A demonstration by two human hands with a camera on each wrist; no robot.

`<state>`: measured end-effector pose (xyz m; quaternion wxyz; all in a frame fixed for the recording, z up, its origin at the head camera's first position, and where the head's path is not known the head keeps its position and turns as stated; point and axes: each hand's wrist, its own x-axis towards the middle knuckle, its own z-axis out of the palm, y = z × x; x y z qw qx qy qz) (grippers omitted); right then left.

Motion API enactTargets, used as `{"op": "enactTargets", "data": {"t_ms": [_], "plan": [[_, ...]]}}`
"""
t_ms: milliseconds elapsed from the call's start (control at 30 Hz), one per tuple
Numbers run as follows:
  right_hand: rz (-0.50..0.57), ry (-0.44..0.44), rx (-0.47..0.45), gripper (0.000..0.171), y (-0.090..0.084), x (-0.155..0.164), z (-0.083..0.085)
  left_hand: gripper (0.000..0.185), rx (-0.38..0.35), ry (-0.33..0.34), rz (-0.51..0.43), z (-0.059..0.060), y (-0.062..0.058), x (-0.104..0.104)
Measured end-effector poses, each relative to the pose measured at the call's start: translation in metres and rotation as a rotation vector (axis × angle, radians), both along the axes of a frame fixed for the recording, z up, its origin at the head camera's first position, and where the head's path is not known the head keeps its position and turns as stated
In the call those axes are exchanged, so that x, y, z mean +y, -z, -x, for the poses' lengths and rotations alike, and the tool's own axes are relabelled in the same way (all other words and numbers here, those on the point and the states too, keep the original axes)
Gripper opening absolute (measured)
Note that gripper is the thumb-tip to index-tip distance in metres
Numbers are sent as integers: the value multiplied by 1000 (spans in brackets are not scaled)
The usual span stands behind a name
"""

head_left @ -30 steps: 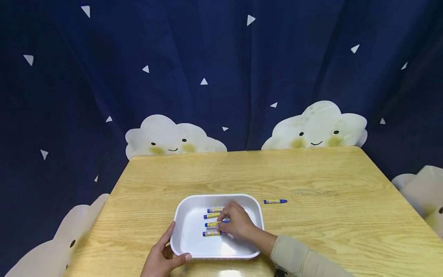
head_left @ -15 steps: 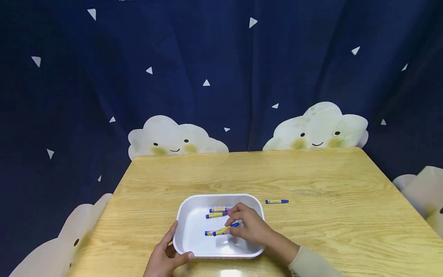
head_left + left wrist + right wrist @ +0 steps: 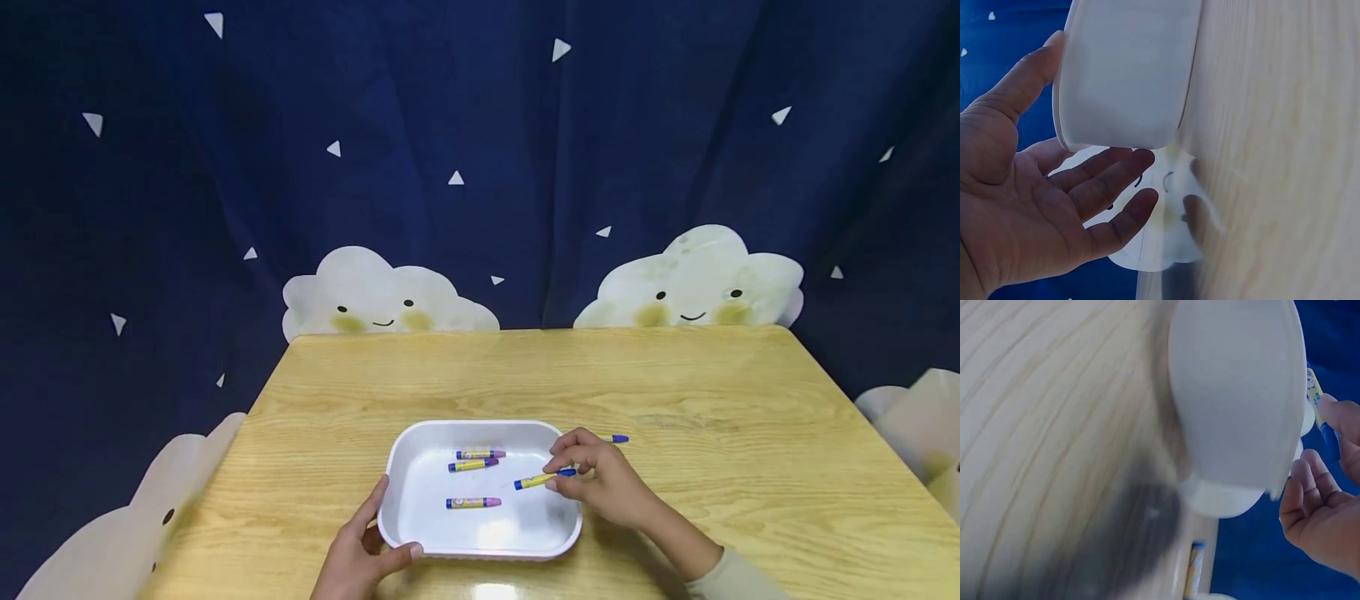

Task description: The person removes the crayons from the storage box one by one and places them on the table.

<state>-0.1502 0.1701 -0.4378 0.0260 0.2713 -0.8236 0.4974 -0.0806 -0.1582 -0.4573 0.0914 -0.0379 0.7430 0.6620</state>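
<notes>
My left hand (image 3: pixel 358 550) holds the near left corner of a white tray (image 3: pixel 420 429) in the head view, thumb at the front rim and a finger along the side. The left wrist view shows that thumb (image 3: pixel 1032 72) against the tray wall (image 3: pixel 1129 75), the other fingers loosely bent. Over the tray's right side, my right hand (image 3: pixel 606 482) pinches a blue crayon (image 3: pixel 532 481) in a yellow wrapper by its blue end. Inside lie a pink crayon (image 3: pixel 474 502), a second pink crayon (image 3: pixel 480 454) and a purple crayon (image 3: pixel 473 465) just below that one.
Another blue crayon (image 3: pixel 619 438) lies on the wooden table (image 3: pixel 720 392) beyond the tray's right side, partly hidden by my right hand. A dark blue curtain (image 3: pixel 450 83) with white clouds hangs behind the table.
My right hand has lifted the blue crayon from among the others and carried it right, toward the tray's right rim. The left hand stays at the tray's corner.
</notes>
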Motion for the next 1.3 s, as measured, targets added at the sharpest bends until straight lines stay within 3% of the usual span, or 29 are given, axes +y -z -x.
{"op": "enactTargets", "data": {"t_ms": [267, 800, 1000, 1300], "plan": [[32, 71, -74, 10, 9, 30, 6, 105, -8, -10, 3, 0, -1, -1], [5, 145, -345, 20, 30, 72, 11, 105, 0, -19, -29, 1, 1, -4], [-90, 159, -301, 16, 38, 75, 14, 105, -8, -21, -20, 1, 0, -4], [-228, 269, -228, 8, 40, 81, 16, 105, 12, 14, -51, 1, 1, -2]]}}
